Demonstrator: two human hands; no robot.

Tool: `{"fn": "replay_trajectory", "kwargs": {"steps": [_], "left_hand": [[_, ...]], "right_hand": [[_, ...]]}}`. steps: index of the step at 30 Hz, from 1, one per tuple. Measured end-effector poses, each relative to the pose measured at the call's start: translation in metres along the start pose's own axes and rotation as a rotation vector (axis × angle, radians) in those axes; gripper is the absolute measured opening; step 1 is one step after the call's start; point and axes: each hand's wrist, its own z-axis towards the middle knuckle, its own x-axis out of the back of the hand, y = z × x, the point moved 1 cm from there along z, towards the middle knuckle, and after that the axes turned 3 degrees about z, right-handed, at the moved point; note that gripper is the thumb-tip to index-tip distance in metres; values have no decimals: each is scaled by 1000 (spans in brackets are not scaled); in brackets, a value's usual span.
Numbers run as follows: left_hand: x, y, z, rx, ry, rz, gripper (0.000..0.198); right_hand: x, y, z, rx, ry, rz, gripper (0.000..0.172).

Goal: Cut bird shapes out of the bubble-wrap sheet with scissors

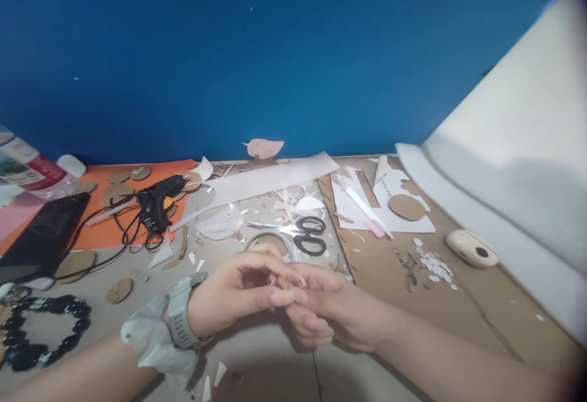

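Observation:
My left hand (238, 292) and my right hand (321, 310) meet low in the middle of the view, above the cardboard-covered table (458, 310). Both have their fingers pinched together around a tiny pale piece (288, 280) that is too small to name. The left wrist wears a grey watch (181, 316) and a pale scrunchie (153, 344). Just beyond the hands lie black-handled scissors (305, 234) and a round tape roll (270, 244).
A black glue gun (158, 203) with its cord lies on an orange sheet (92, 219) at the left, beside a dark phone (43, 237) and a plastic bottle (27, 170). Black beads (46, 328) lie lower left. Paper scraps, cardboard discs, white sheets (380, 200) and a beige device (471, 248) are scattered around.

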Motion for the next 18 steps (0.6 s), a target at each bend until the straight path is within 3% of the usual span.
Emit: {"fn": "replay_trajectory", "kwargs": {"steps": [6, 10, 15, 18], "left_hand": [[0, 2, 0, 35, 8, -19, 11], [1, 3, 1, 25, 57, 67, 14], [0, 5, 3, -31, 121, 326, 17], [-2, 3, 3, 7, 137, 399, 14]], "right_hand": [[-2, 1, -1, 0, -20, 13, 20], [0, 3, 2, 44, 65, -60, 23], [3, -3, 3, 211, 410, -408, 22], [2, -11, -2, 328, 618, -672, 16]]}}
